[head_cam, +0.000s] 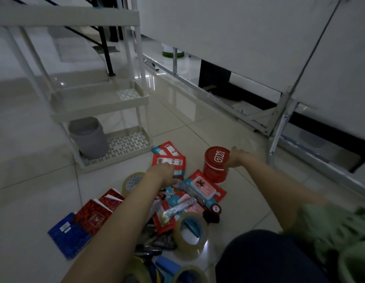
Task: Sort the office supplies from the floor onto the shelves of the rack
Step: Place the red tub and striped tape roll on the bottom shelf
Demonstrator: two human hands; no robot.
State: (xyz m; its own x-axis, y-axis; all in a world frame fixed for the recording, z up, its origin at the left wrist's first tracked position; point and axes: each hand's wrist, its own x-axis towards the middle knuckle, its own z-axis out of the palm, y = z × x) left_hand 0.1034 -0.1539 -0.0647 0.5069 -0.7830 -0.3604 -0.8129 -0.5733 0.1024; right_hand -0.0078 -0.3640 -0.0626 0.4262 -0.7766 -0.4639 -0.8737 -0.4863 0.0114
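Office supplies lie heaped on the tiled floor. My right hand [234,158] grips the side and top rim of a red round tin [215,164] standing upright at the heap's far right. My left hand [163,173] reaches down onto a red and teal packet [169,161]; its fingertips are hidden, so its hold is unclear. A white rack [99,107] stands to the left, with a grey bucket [89,139] on its bottom shelf. Tape rolls [190,231], red and blue notebooks [89,217] and more packets [202,188] lie nearer me.
A white board on a metal frame [279,111] leans along the right side. A black-legged stand [108,50] sits behind the rack. My dark-clothed knee [269,258] fills the lower right corner. Bare tiles [187,123] lie between rack and frame.
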